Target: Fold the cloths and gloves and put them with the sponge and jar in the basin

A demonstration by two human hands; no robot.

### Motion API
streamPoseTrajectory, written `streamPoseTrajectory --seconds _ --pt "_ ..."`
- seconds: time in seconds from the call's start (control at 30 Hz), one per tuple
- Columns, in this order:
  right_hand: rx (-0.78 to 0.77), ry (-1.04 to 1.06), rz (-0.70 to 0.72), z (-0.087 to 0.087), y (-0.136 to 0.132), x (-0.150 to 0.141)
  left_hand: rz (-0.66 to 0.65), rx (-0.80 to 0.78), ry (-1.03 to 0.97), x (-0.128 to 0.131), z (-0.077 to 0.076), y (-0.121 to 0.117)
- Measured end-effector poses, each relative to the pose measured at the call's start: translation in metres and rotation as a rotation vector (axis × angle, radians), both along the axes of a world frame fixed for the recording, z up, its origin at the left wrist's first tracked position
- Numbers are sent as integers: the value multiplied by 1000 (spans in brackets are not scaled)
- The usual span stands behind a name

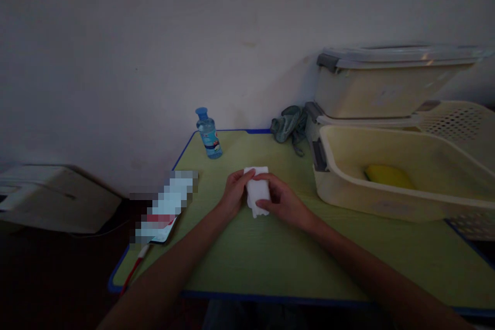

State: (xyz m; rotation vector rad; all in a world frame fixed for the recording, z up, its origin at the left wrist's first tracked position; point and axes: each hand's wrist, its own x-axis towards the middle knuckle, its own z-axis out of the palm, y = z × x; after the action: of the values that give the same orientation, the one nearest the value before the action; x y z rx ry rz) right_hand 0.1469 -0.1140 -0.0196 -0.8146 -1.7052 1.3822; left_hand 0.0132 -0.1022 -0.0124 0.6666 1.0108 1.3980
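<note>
Mid-table, just near of the blue bottle (209, 137), your left hand (233, 192) and right hand (281, 199) both pinch the folded white cloth (257, 190), seemingly mid-fold; next likely needs edges aligned and pressed flat.

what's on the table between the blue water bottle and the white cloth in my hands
Nothing: in the head view, only bare green table lies between the bottle and the white cloth.

green table (247, 258) | on it: water bottle (209, 135), phone (164, 214), grey cloth (288, 124), white cloth (258, 191), cream tubs (386, 201)
</note>
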Motion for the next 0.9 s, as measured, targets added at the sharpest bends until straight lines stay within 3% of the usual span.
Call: streamPoseTrajectory --seconds 0.13,0.23,0.4,0.5,0.6,0.73,0.9 --pt "-35 -13 -37 15 -9 -4 -14 -9 -32 -2 10 -4" --pt "-10 -27 -58 39 -19 -5 -54 -2 -25 -1 29 -11" --pt "123 -43 -93 99 -36 16 -164 121 -20 15 84 -17" --pt "216 -57 -134 136 -40 41 -229 240 -7 37 120 -13" --pt "294 -142 -198 164 -37 70 -291 326 13 64 146 -4" --pt "363 -243 -257 178 -24 107 -371 313 26 101 159 9" --pt "310 -298 -305 172 -9 147 -445 137 -51 142 157 19"
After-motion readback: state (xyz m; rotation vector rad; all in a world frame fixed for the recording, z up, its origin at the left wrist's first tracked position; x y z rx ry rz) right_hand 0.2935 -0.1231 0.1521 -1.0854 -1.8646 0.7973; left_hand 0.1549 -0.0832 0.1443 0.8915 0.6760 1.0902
